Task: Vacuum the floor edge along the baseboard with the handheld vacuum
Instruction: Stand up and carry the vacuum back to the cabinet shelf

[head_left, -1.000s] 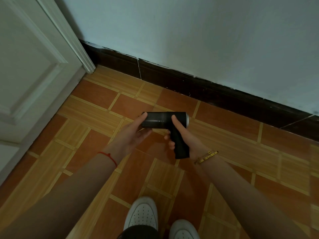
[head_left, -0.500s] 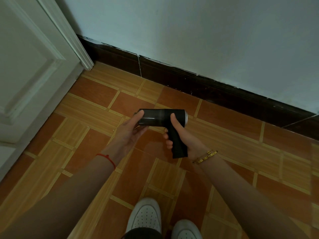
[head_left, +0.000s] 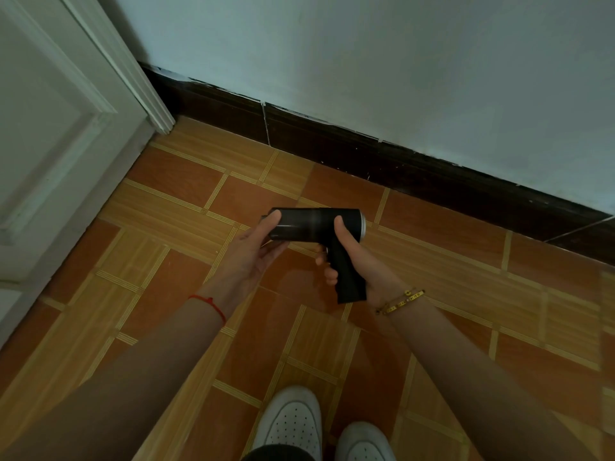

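A black handheld vacuum [head_left: 306,226] with a short barrel and a pistol handle is held level above the tiled floor, its barrel pointing left. My right hand [head_left: 352,257] grips the handle, thumb up against the barrel. My left hand [head_left: 253,252] cups the barrel's left end, thumb on top and fingers underneath. The dark baseboard [head_left: 399,171] runs along the foot of the pale wall, beyond the vacuum and apart from it.
A white panelled door and its frame [head_left: 76,134] stand at the left, meeting the baseboard in the corner. Orange and wood-pattern floor tiles [head_left: 186,211] spread all around. My two white shoes [head_left: 293,424] are at the bottom edge.
Both hands and the vacuum have stayed almost where they were. The view has shifted slightly, and the left hand's hold on the barrel end looks about the same.
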